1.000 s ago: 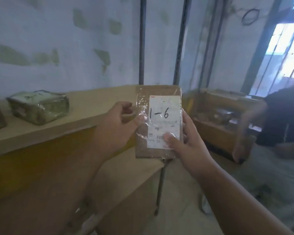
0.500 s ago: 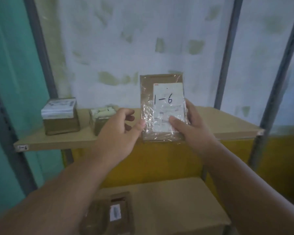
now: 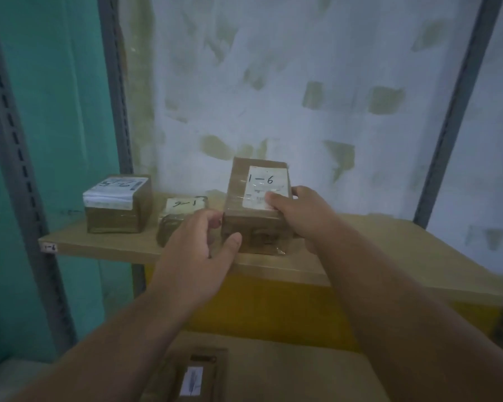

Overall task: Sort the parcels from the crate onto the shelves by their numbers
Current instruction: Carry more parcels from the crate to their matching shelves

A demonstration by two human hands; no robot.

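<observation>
Here the brown cardboard parcel wrapped in clear tape point(image 3: 256, 207), its white label marked 1-6 facing up, sits at the front of the pale wooden shelf point(image 3: 389, 250). The right hand point(image 3: 299, 216) grips its right side, thumb curled onto the label. The left hand point(image 3: 198, 250) holds its left lower corner, thumb pressed to the front face. Just left stands a small tape-wrapped parcel point(image 3: 177, 219), also marked 1-6, and further left a brown box with a white label point(image 3: 116, 204). A tag reading 1-6 point(image 3: 48, 247) is stuck to the shelf's left edge. Below, a flat brown parcel point(image 3: 192, 378) lies on a lower board.
</observation>
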